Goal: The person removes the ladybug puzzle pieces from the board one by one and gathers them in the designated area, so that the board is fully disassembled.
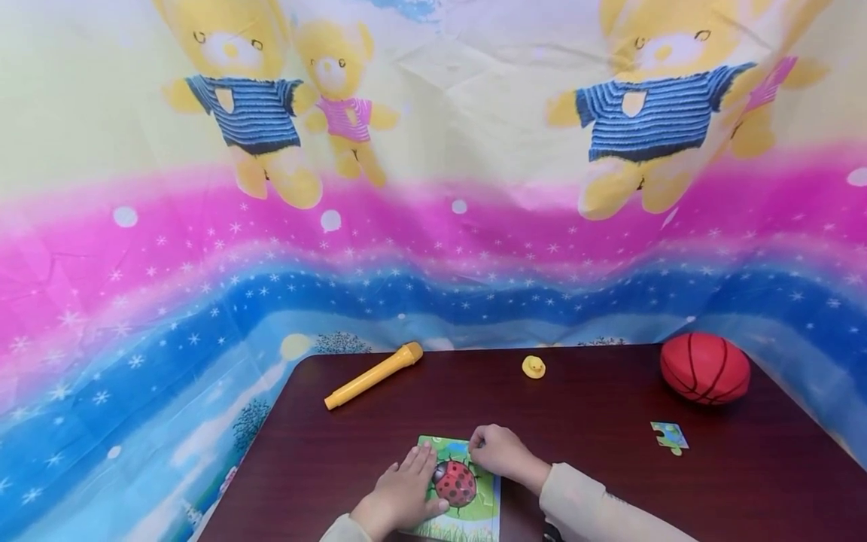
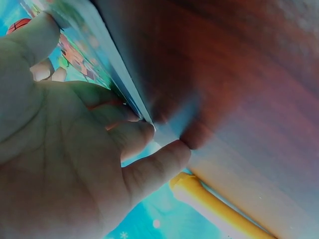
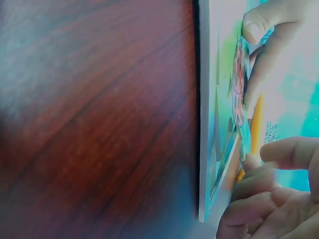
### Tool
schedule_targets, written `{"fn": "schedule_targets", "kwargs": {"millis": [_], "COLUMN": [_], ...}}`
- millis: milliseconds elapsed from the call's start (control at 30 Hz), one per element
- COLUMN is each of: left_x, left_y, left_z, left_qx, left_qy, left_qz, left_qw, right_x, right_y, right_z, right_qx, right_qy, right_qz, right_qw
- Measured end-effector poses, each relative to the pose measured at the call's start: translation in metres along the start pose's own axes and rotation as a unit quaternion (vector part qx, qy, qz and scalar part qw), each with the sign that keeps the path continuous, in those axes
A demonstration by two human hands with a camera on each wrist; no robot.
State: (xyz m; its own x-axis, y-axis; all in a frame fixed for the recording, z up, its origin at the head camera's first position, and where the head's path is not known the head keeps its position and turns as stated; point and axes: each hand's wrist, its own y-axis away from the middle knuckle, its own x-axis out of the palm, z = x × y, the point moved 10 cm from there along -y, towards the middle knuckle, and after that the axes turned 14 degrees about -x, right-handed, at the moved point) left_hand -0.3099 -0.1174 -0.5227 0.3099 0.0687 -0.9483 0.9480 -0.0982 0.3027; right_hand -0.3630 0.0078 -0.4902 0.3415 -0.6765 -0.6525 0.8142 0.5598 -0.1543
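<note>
A ladybug jigsaw puzzle (image 1: 455, 482) in a flat tray lies near the table's front edge. My left hand (image 1: 403, 491) rests spread over the tray's left side, its thumb reaching onto the picture. In the left wrist view, the fingers (image 2: 152, 172) extend past the tray's edge. At the tray's upper right, my right hand (image 1: 504, 453) has its fingers curled at a puzzle piece (image 3: 243, 142), which sits slightly raised above the tray in the right wrist view. The fingers partly hide the grip. A loose puzzle piece (image 1: 669, 436) lies farther right.
A yellow toy microphone (image 1: 372, 376) lies at the back left. A small yellow duck (image 1: 533, 367) sits at the back middle, and a red ball (image 1: 705, 369) at the back right. Behind the dark table (image 1: 582, 406) hangs a printed bear cloth (image 1: 433, 248).
</note>
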Motion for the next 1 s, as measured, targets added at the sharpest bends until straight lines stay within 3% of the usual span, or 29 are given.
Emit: {"fn": "schedule_targets", "kwargs": {"millis": [567, 833, 1000], "left_x": [0.001, 0.001, -0.001], "left_y": [-0.001, -0.001, 0.001], "left_z": [-0.005, -0.004, -0.002], "left_qx": [0.001, -0.004, -0.008], "left_qy": [-0.018, -0.022, -0.018], "left_qz": [-0.01, -0.012, -0.011], "left_qw": [0.9998, 0.9997, 0.9997], "right_x": [-0.006, -0.005, -0.004], "right_y": [-0.003, -0.004, -0.004], "right_z": [-0.007, -0.015, -0.018], "right_qx": [0.005, 0.056, 0.06], "right_qy": [-0.039, -0.11, -0.142], "right_qz": [-0.037, -0.048, -0.051], "right_qw": [0.999, 0.991, 0.987]}}
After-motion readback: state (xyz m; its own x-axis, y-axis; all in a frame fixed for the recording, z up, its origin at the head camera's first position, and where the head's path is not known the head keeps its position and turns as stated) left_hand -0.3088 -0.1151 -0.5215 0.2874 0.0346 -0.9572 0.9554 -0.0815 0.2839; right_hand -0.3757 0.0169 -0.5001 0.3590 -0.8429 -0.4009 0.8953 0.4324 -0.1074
